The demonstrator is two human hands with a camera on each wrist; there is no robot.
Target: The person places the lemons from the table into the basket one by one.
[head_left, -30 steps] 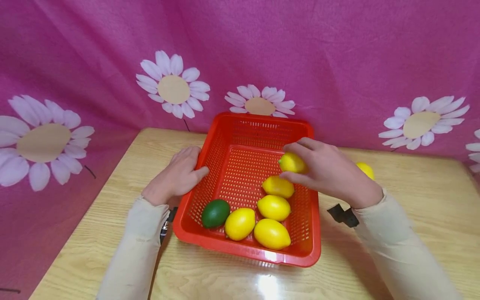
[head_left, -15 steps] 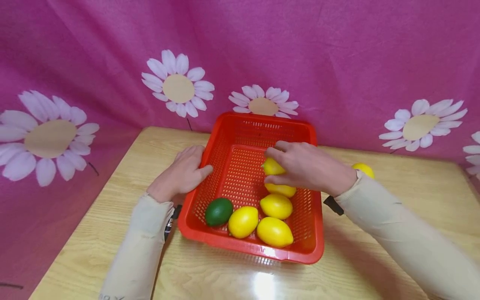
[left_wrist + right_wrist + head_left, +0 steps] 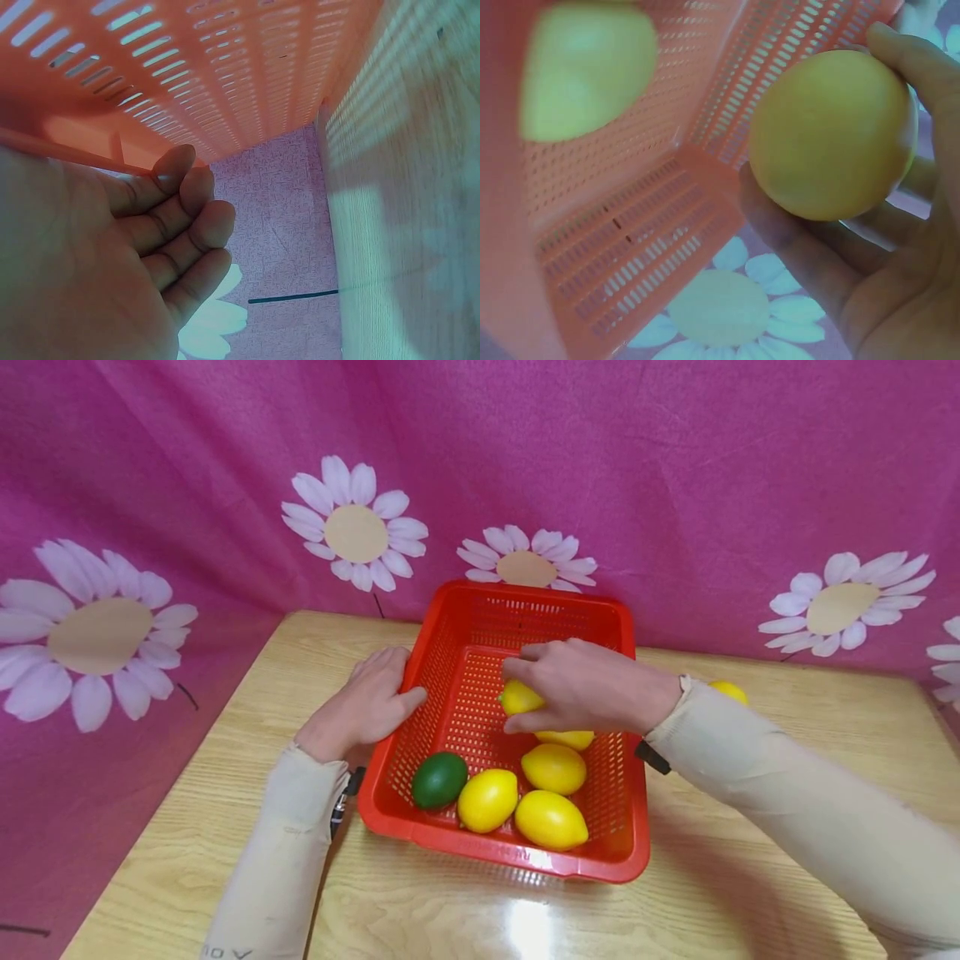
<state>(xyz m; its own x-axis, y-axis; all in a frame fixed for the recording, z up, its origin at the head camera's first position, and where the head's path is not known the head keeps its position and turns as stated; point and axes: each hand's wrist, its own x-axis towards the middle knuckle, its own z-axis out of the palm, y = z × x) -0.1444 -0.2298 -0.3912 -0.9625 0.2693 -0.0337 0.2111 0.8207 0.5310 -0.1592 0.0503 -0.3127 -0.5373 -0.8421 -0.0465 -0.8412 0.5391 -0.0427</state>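
My left hand (image 3: 360, 706) grips the left rim of a red perforated plastic basket (image 3: 504, 860), thumb over the rim. In the left wrist view its fingers (image 3: 214, 223) bend along the outside of the basket wall. Over the basket my right hand (image 3: 592, 685) holds a lemon (image 3: 520, 697) between thumb and fingers; the right wrist view shows this lemon (image 3: 832, 135) large and close. Several yellow lemons (image 3: 551, 820) lie along the basket's near and right sides, one partly hidden beneath the right hand. A dark green lime-shaped fruit (image 3: 439, 780) lies in the near left corner.
Another lemon (image 3: 729, 691) lies on the wooden table (image 3: 810, 760) to the right, partly behind the right sleeve. A pink cloth (image 3: 637, 485) with white flowers hangs close behind the basket and along the left.
My right hand has moved left with the lemon, from the basket's right side toward its middle. My left hand stays on the rim.
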